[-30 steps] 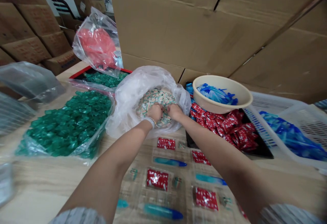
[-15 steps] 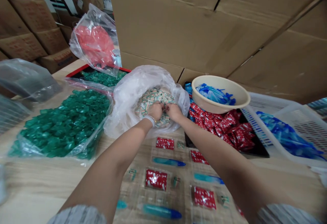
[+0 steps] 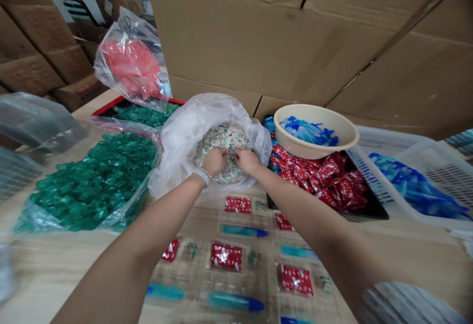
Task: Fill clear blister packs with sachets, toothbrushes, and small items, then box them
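Note:
My left hand and my right hand are side by side over a pile of small printed pieces in white, green and peach. An opened white translucent plastic bag surrounds the pile. Both hands have their fingers curled and pinched together; whatever is between the fingertips is too small to make out. A bracelet and a pale band circle my left wrist. Nearer to me, clear plastic packs lie in rows, with red patterned packets, slim blue items and small green-printed pieces in them.
Left of the bag lies a clear bag of green pieces; behind it stands a red-rimmed tray. To the right, a cream basin rests over red packets on a black tray, beside a white basket. Cardboard boxes wall the back.
My hands have drawn slightly apart above the pile, the left one shifting leftward. My left forearm has swung left, uncovering another red packet and blue item. The camera view has shifted a little.

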Motion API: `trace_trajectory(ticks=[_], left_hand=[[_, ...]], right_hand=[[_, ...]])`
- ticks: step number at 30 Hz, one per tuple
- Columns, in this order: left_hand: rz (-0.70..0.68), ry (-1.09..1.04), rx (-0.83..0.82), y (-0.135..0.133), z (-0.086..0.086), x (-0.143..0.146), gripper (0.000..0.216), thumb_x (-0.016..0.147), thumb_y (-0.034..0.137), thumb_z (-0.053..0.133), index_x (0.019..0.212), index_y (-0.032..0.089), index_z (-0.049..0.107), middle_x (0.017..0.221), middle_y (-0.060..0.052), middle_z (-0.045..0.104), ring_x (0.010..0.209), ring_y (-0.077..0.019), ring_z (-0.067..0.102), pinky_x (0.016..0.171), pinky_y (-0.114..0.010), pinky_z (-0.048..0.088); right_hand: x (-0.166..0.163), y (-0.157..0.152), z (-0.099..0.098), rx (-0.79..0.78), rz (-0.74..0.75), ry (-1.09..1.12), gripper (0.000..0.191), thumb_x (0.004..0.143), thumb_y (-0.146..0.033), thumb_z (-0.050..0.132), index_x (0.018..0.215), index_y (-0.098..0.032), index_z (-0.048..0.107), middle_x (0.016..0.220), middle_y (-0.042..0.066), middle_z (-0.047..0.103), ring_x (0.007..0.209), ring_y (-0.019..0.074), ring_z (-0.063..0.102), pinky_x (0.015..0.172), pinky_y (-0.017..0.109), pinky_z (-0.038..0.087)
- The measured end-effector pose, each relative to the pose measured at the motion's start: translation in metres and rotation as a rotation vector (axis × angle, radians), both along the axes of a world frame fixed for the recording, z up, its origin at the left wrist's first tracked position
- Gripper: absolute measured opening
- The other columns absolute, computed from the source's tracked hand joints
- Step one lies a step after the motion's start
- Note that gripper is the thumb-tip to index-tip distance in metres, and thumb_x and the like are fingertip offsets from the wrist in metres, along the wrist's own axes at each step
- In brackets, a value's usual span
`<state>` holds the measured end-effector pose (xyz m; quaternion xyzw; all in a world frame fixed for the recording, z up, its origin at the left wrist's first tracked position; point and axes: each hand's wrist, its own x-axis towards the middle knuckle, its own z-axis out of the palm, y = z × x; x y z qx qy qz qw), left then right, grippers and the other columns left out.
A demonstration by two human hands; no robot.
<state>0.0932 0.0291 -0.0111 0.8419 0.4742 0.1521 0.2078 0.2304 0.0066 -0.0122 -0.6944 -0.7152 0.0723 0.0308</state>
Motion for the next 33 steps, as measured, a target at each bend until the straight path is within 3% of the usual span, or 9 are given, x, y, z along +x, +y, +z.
trace_trajectory(ticks=[3,7,10,14,17,22,25,33], left_hand=[[-0.006,0.052,-0.005,-0.017,0.003,-0.002,0.020,0.076,0.022,0.047,0.081,0.015,0.065,0.081,-0.007,0.064,0.077,-0.0152,0.058,0.073,-0.024,0.044],[0.066,0.107,0.016,-0.035,-0.002,0.007,0.024,0.074,0.027,0.052,0.088,0.011,0.063,0.088,-0.012,0.062,0.080,-0.0201,0.059,0.071,-0.029,0.045],[0.064,0.118,0.014,-0.035,-0.006,0.010,0.022,0.075,0.021,0.048,0.089,0.012,0.063,0.089,-0.012,0.063,0.083,-0.0199,0.059,0.073,-0.029,0.045],[-0.009,0.093,0.005,-0.028,-0.007,0.005,0.025,0.076,0.016,0.045,0.093,0.016,0.064,0.093,-0.009,0.064,0.088,-0.0173,0.058,0.077,-0.026,0.043],[-0.058,0.077,-0.002,-0.024,-0.006,0.002,0.025,0.075,0.016,0.046,0.090,0.016,0.065,0.090,-0.007,0.064,0.085,-0.0165,0.058,0.077,-0.026,0.043],[-0.091,0.055,0.011,-0.017,-0.005,-0.003,0.027,0.076,0.013,0.043,0.094,0.013,0.064,0.091,-0.008,0.065,0.085,-0.0156,0.057,0.078,-0.025,0.042],[-0.143,0.053,0.025,-0.014,-0.003,-0.007,0.026,0.076,0.012,0.044,0.093,0.014,0.064,0.090,-0.007,0.064,0.086,-0.0150,0.056,0.080,-0.024,0.041],[-0.196,0.102,0.043,-0.023,-0.002,-0.003,0.025,0.077,0.013,0.044,0.091,0.013,0.064,0.093,-0.011,0.061,0.086,-0.0182,0.057,0.080,-0.029,0.041]], right_hand=[[-0.005,-0.001,0.003,0.001,0.019,-0.012,0.022,0.078,-0.025,0.048,0.094,-0.017,0.062,0.115,0.010,0.053,0.095,0.0178,0.054,0.080,0.024,0.039],[-0.005,-0.001,0.012,-0.008,0.016,-0.035,0.024,0.080,-0.021,0.043,0.094,-0.016,0.061,0.105,0.010,0.059,0.091,0.0172,0.056,0.077,0.024,0.039],[0.002,-0.003,0.023,-0.020,0.002,-0.046,0.026,0.081,-0.021,0.041,0.098,-0.015,0.060,0.094,0.010,0.063,0.086,0.0173,0.057,0.074,0.024,0.039],[0.011,-0.011,0.030,-0.070,0.046,-0.031,0.020,0.078,-0.021,0.046,0.085,-0.015,0.064,0.084,0.008,0.065,0.080,0.0177,0.058,0.069,0.023,0.038],[0.012,-0.019,0.029,-0.106,0.088,-0.008,0.016,0.075,-0.018,0.050,0.079,-0.015,0.065,0.083,0.009,0.065,0.080,0.0178,0.057,0.069,0.023,0.038],[0.009,-0.030,0.025,-0.072,0.113,0.055,0.025,0.072,-0.007,0.047,0.090,-0.015,0.061,0.090,0.007,0.063,0.084,0.0152,0.055,0.072,0.020,0.038],[0.007,-0.032,0.021,-0.060,0.146,0.123,0.025,0.069,-0.004,0.045,0.086,-0.015,0.061,0.086,0.005,0.062,0.081,0.0134,0.054,0.072,0.020,0.037],[0.006,-0.033,0.009,-0.068,0.154,0.137,0.023,0.068,-0.004,0.047,0.081,-0.015,0.062,0.085,0.005,0.062,0.080,0.0139,0.053,0.073,0.021,0.038]])
